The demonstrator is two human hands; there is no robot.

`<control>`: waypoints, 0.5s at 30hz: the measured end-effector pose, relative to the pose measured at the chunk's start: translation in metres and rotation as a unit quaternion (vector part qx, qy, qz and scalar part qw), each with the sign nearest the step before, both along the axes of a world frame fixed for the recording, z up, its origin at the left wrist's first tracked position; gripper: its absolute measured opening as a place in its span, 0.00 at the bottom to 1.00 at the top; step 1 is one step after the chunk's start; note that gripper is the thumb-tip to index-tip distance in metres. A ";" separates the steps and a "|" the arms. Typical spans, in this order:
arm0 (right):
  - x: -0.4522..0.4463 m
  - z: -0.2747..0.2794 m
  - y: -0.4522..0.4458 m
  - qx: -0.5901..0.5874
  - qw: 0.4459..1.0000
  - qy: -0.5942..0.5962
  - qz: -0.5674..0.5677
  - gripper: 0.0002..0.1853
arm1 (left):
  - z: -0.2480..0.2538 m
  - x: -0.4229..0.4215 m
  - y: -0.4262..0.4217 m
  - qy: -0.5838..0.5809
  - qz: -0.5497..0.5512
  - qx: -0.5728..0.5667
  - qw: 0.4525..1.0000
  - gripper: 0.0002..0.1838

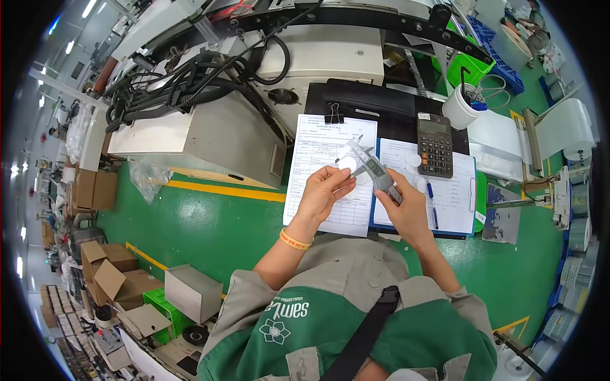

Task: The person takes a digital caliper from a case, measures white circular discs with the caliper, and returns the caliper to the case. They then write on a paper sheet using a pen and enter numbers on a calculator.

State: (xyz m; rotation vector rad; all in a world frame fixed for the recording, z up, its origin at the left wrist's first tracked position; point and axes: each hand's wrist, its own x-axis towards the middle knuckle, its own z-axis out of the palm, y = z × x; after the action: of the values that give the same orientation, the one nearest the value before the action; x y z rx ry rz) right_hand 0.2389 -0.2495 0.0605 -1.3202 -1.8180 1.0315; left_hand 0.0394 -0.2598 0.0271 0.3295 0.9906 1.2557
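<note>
Between the fingers of my left hand (327, 193) is a small white disc (347, 164), pinched at its lower edge. My right hand (406, 209) is wrapped round the lower end of a digital caliper (375, 168), whose jaws point up and left, close beside the disc. Beneath both hands lie a printed form (305, 171) under a black binder clip (333, 115) and a blue clipboard with a sheet (457, 206). A blue pen (433, 204) rests on that sheet. Another white disc (415, 160) lies left of a calculator (434, 145).
A white cup (462, 108) holding tools stands at the desk's back right. Behind the papers is a black case (362, 98). Machine housings and thick black cables (184, 95) fill the left. Cardboard boxes (127, 279) stand at lower left. A person (537, 28) is far off at upper right.
</note>
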 end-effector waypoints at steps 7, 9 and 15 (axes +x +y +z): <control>0.002 -0.004 0.001 0.019 1.000 0.009 -0.004 0.24 | 0.011 0.002 -0.001 0.046 -0.007 -0.015 0.999 0.07; 0.003 0.001 0.001 0.018 1.000 -0.003 0.000 0.24 | 0.004 -0.007 0.001 0.062 0.002 0.001 0.998 0.09; 0.006 -0.010 0.003 0.023 0.999 0.022 -0.012 0.26 | 0.002 -0.034 0.004 0.139 0.008 0.019 0.990 0.10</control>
State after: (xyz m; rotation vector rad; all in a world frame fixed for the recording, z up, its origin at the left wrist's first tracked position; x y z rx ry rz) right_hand 0.2454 -0.2468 0.0510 -1.2790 -1.7785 0.9924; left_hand 0.0054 -0.2555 0.0288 0.5380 1.2086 1.2673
